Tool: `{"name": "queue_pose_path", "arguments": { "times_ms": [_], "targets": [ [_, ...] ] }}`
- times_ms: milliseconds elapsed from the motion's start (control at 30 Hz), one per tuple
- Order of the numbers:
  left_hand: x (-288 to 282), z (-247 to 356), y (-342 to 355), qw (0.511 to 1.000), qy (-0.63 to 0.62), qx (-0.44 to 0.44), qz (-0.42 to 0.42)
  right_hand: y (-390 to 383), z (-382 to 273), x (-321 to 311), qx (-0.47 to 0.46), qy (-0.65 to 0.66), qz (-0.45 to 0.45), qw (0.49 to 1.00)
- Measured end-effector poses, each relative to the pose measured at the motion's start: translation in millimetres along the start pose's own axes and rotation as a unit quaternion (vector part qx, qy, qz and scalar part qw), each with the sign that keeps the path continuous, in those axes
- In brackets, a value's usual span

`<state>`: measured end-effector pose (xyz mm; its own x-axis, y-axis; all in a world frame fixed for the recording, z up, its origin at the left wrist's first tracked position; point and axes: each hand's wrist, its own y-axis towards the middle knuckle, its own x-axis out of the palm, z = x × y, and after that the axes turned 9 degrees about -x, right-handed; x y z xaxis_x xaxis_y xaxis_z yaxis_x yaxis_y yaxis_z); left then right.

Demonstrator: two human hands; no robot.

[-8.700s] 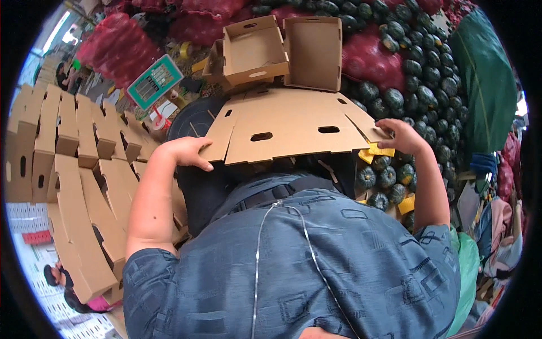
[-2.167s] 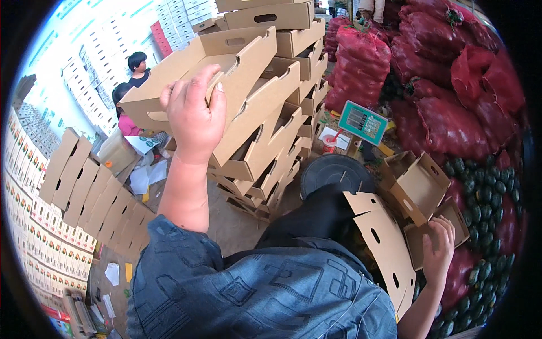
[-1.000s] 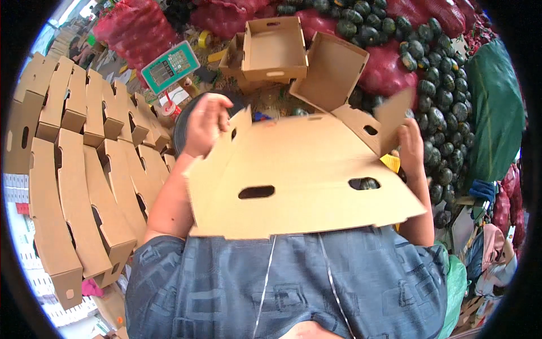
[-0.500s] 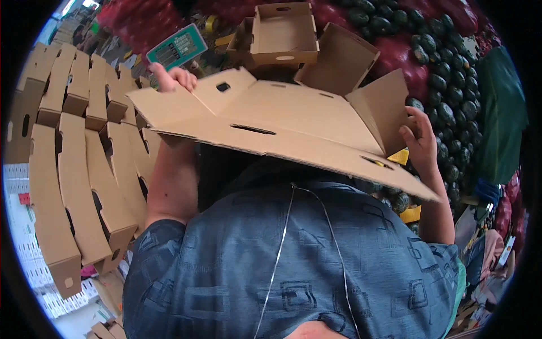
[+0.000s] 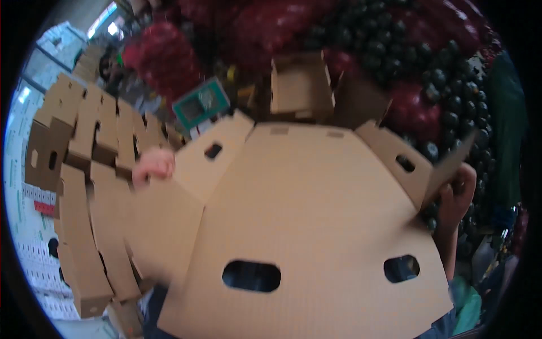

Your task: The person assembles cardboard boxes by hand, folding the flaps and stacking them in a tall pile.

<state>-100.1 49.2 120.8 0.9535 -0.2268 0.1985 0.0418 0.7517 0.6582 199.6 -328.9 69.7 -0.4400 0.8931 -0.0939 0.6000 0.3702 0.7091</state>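
A partly folded brown cardboard box blank [image 5: 310, 209] fills the middle, its broad face toward me and its side flaps bent inward at the creases. Oval hand holes show near its lower edge and in the side flaps. My left hand [image 5: 155, 165] has its fingers curled over the edge of the left flap. At the right, my right hand [image 5: 458, 195] grips the right flap between thumb and fingers. The blank hides my torso and most of both forearms.
Folded cardboard boxes [image 5: 79, 231] stand in stacked rows at the left. Beyond the blank are an open cardboard box [image 5: 301, 85], a green-framed scale-like device [image 5: 201, 104] and red net sacks [image 5: 164, 59]. Dark green squashes [image 5: 451, 113] lie heaped at the right.
The cardboard blank has tilted up toward me, so its broad face now shows. My left hand has moved lower and my right hand lower and farther right, both still holding flaps.
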Motion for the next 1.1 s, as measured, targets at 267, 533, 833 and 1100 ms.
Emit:
{"name": "queue_pose_path", "arguments": {
  "times_ms": [267, 533, 833, 1100],
  "targets": [
    [-45, 40, -88, 0.611, 0.492, 0.041, -0.619, 45, -4, 25, -0.098, -0.188, -0.701, 0.681],
    [-34, 40, -137, 0.882, -0.111, -0.402, -0.221, 40, 67, 23, -0.060, 0.069, -0.527, 0.845],
    [21, 20, -169, 0.805, 0.461, -0.077, -0.365, 7, 79, 55, -0.181, -0.228, -0.482, 0.826],
    [82, 2, -166, 0.376, 0.460, -0.278, -0.755, 25, 74, 112, -0.001, -0.105, -0.891, 0.442]
  ]
}}
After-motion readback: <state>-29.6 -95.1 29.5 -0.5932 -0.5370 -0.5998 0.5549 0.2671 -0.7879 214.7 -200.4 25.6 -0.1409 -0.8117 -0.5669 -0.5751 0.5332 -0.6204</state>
